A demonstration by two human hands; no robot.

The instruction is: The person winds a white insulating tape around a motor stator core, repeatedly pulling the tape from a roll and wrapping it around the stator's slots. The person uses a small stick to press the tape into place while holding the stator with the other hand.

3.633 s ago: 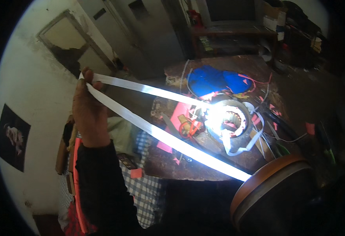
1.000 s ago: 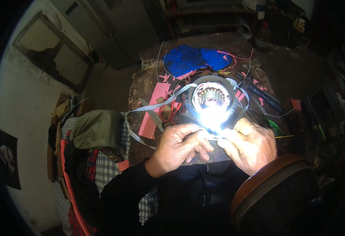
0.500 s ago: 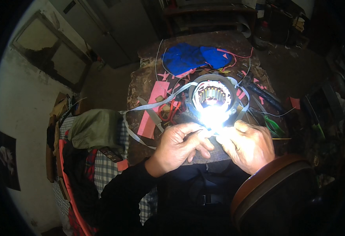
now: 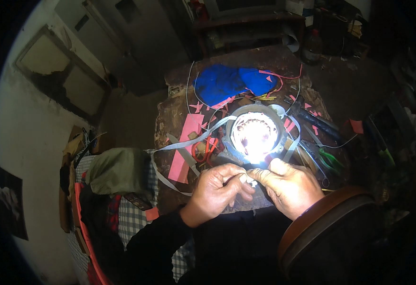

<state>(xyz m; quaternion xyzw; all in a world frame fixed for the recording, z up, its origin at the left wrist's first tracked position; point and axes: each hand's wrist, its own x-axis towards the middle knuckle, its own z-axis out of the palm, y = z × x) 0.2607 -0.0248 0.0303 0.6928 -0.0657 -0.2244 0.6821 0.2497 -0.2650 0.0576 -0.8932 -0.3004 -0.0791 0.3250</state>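
Note:
A round metal motor stator (image 4: 228, 138) lies on the table with its opening facing up, its inside washed out by bright light. At its near edge, my left hand (image 4: 219, 191) pinches with thumb and forefinger. My right hand (image 4: 293, 188) meets it there, thumb and finger pressed together. Between the fingertips shows a small white piece (image 4: 252, 182), too small and glaring to name; both hands seem closed on it. Flat white tape (image 4: 196, 141) runs from the stator to the left and loops back beside my left hand.
Left of the stator are a pink sheet strip (image 4: 179, 164) and a red-orange-handled tool (image 4: 209, 151). Blue cloth (image 4: 217, 85) lies behind. To the right are a dark hammer-like tool (image 4: 319, 122) and green-handled pliers (image 4: 331, 160). A brown round rim (image 4: 329, 209) looms at lower right.
My fingertips have come closer together, the right hand turning inward. The bright glare has shifted from the near rim into the stator. The whole view has tilted slightly.

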